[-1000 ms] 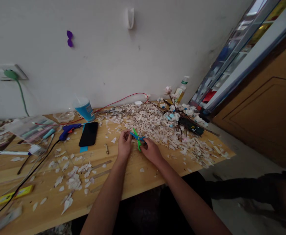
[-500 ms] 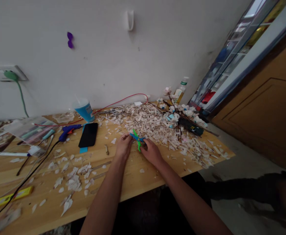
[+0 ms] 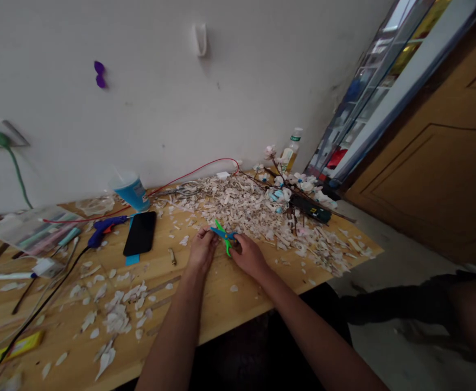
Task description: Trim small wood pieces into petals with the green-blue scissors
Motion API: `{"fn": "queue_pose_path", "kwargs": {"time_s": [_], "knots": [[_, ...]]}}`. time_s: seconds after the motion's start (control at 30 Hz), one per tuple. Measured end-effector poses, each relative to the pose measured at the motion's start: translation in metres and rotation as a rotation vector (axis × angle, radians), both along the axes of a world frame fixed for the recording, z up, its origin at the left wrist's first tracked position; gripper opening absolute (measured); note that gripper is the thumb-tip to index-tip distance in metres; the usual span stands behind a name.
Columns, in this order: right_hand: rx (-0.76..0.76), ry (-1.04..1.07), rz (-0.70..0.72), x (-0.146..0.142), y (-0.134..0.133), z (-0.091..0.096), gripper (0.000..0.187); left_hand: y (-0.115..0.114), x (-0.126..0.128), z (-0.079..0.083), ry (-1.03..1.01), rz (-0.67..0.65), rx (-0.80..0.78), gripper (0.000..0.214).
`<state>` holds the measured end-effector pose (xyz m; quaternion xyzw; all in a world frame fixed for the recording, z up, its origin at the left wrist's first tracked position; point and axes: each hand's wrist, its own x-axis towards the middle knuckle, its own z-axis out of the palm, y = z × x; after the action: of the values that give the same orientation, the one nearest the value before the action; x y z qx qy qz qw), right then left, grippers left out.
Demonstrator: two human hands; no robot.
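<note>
Wooden workbench (image 3: 221,305) against a white wall, strewn with pale paper scraps (image 3: 246,206); just right of the black phone (image 3: 140,233), right hand (image 3: 249,255) fingers closed on the handles of green-and-blue scissors (image 3: 222,235), left hand (image 3: 202,251) fingers pinched at the blade end; any held piece too small to tell. Risk: blades so near the left fingertips, a hasty snip could nick them.
</note>
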<state>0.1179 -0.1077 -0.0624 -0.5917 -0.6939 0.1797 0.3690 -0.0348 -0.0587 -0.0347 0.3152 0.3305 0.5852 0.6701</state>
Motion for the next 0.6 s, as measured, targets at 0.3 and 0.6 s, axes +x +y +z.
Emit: {"fn": "queue_pose_path", "kwargs": {"time_s": [0.3,0.6], "knots": [[-0.004,-0.118,0.035,0.000,-0.001,0.004,0.018,-0.004,0.000,0.004,-0.049,-0.022,0.010,0.024],[-0.009,-0.163,0.081,0.002,-0.005,0.013,0.009,-0.002,0.001,-0.001,-0.094,-0.044,-0.033,0.025]]}}
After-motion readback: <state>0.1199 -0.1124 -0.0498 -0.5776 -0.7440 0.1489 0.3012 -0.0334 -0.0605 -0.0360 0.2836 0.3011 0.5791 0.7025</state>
